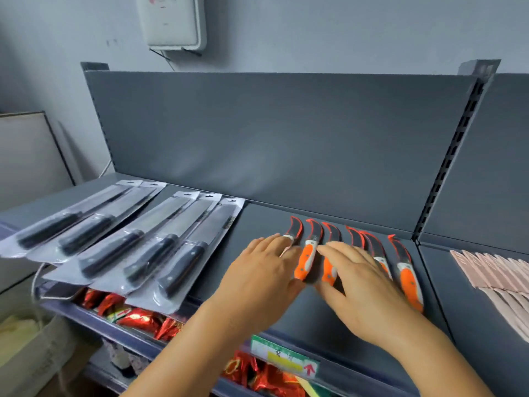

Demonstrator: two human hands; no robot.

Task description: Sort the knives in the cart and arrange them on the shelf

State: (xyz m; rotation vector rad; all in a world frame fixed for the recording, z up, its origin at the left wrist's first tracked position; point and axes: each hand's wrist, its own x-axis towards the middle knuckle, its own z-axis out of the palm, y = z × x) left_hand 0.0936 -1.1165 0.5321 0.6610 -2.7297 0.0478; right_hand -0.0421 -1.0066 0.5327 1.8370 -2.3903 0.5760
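Observation:
Several small curved knives with orange-and-white handles (308,257) lie in a row on the dark grey shelf (329,319), blades pointing to the back. My left hand (262,277) lies flat over the leftmost knife, fingers straight. My right hand (362,285) lies flat over the middle knives, fingers spread. The rightmost knife (409,277) is uncovered. At the left of the shelf, several long black-handled knives in clear blister packs (148,247) lie fanned side by side. The cart is out of view.
A grey back panel (272,133) rises behind the shelf. Pale pink flat items (498,275) lie on the neighbouring shelf at the right. Red foil packets (137,318) fill the lower shelf, with a green price label (284,358) on the shelf's front edge.

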